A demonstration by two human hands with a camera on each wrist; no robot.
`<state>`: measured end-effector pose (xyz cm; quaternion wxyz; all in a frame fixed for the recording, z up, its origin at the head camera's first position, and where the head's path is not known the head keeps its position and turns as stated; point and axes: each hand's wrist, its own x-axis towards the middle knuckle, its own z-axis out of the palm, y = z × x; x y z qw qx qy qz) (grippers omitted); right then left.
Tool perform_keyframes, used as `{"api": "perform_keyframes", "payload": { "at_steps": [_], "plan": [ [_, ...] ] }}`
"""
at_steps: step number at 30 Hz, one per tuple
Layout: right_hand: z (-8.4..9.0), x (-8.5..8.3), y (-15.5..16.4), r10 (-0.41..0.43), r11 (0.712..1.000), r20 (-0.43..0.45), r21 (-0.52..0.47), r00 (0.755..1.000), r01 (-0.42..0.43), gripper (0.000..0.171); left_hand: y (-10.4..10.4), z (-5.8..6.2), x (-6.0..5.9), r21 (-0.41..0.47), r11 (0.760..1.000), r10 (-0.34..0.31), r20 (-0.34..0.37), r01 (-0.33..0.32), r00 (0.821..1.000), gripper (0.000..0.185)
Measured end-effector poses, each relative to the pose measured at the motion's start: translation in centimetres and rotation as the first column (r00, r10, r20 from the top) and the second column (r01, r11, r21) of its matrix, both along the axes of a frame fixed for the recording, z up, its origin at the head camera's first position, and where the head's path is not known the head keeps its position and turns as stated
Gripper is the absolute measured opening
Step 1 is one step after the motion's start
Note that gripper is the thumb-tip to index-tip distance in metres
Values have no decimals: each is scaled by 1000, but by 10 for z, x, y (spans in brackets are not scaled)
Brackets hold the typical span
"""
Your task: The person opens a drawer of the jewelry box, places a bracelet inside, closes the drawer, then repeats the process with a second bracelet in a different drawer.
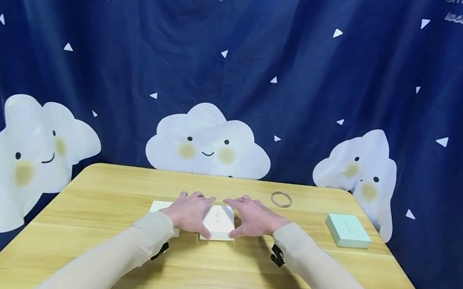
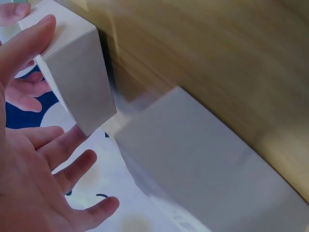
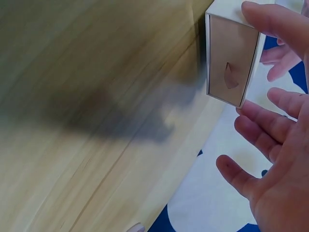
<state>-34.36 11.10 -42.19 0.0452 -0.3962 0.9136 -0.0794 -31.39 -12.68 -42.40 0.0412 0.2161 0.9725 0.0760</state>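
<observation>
A small white drawer box (image 1: pixel 218 221) stands on the table between my two hands. Its right end shows a beige panel (image 3: pixel 229 46) with a little ribbon tab (image 3: pixel 231 77). My left hand (image 1: pixel 191 209) holds the box's left part, thumb at the near side and index finger at the far edge, other fingers spread. On the right part, my right hand (image 1: pixel 257 217) grips likewise, thumb near and a fingertip at the far edge. A second white box (image 2: pixel 207 159) lies just left of the held one, partly hidden by my left hand in the head view.
A thin brownish ring (image 1: pixel 281 199), like a bangle, lies near the table's back edge, right of centre. The mint-green box (image 1: pixel 348 230) stands by the right edge. Behind the wooden table (image 1: pixel 206 285) hangs a dark blue curtain (image 1: pixel 148 37) with clouds.
</observation>
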Motion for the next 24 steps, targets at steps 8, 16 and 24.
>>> {"api": "perform_keyframes", "payload": {
  "at_steps": [8,16,24],
  "plan": [
    [-3,2,-14,14,1000,-3,1,1000,-14,97,-12,-2,4,11,1000,29,10,-29,1000,112],
    [-5,3,-26,23,1000,-18,4,1000,-23,95,-23,-1,8,19,999,45,25,-45,999,111],
    [-9,1,-36,51,999,-43,-12,998,-51,94,-33,2,11,38,996,74,48,-76,996,111]
  ]
}}
